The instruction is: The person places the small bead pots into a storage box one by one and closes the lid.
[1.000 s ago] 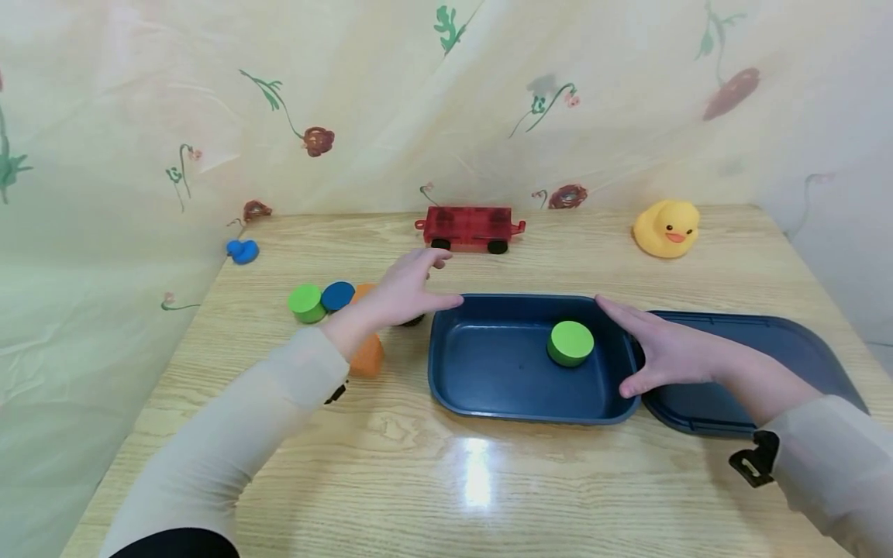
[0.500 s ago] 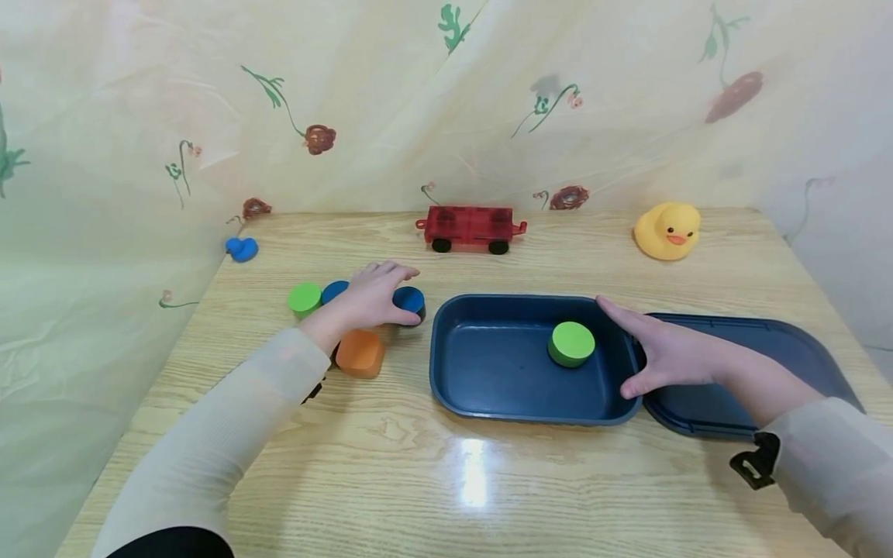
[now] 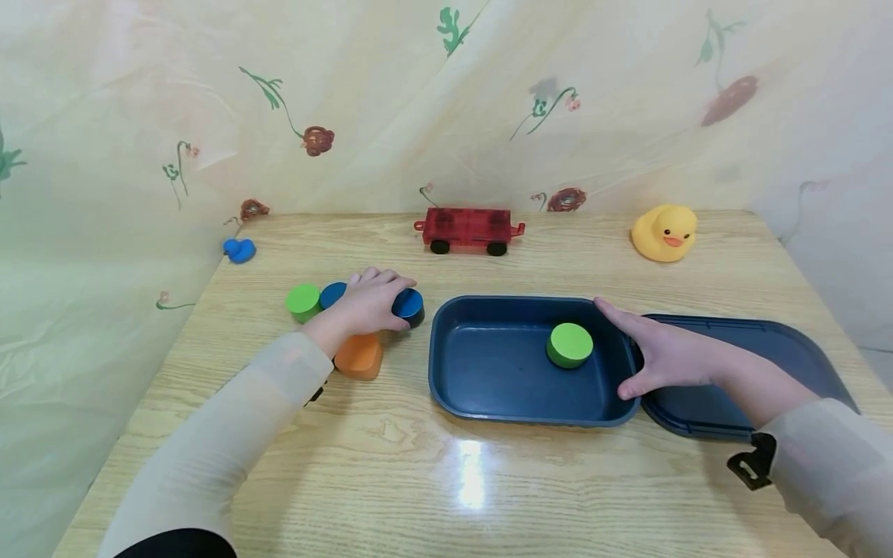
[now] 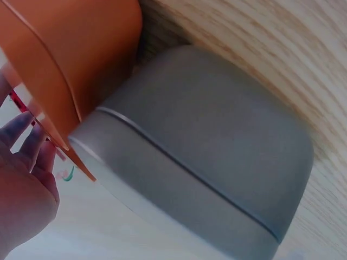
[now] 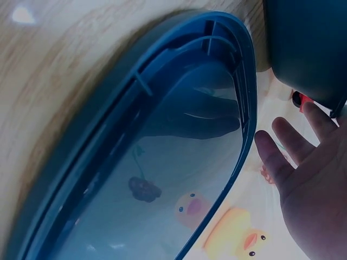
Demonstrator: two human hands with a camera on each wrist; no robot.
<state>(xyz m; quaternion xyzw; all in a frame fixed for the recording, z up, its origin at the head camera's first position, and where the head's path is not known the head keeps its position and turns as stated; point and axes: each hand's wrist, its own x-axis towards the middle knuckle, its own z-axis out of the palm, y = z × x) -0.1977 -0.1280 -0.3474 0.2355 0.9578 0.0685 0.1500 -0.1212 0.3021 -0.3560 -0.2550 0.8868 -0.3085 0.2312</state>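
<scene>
Left hand (image 3: 367, 302): reaches over a round blue block (image 3: 410, 308); thumb at the near side, forefinger by the far edge, parted around the block; other fingertips hidden in the head view; cannot tell whether pinching or only straddling
Right hand (image 3: 673, 347): open-spread, thumb and forefinger wide apart at the right end of a dark blue container (image 3: 488, 372); forefinger at the far corner of the rim, thumb by the near corner; in the right wrist view, straight, parted fingers outside the wall
Round blue block: on the table (image 3: 398, 480), between left hand and container; left part covered by the hand; apart from the container's left wall
Container: upright, with one green block (image 3: 570, 346) inside, toward the right
Lid (image 3: 788, 341): flat, right of the container, partly under the right forearm
Left cluster: second green block (image 3: 303, 303); second blue block (image 3: 332, 293), partly behind the left hand; orange block (image 3: 359, 358) on the near side of the left wrist; grey block (image 4: 206, 135), large in the left wrist view, next to orange
Far edge: red wagon (image 3: 467, 227) behind the container; yellow duck (image 3: 665, 235) right; small blue duck (image 3: 239, 250) left; flowered cloth (image 3: 391, 93) beyond
</scene>
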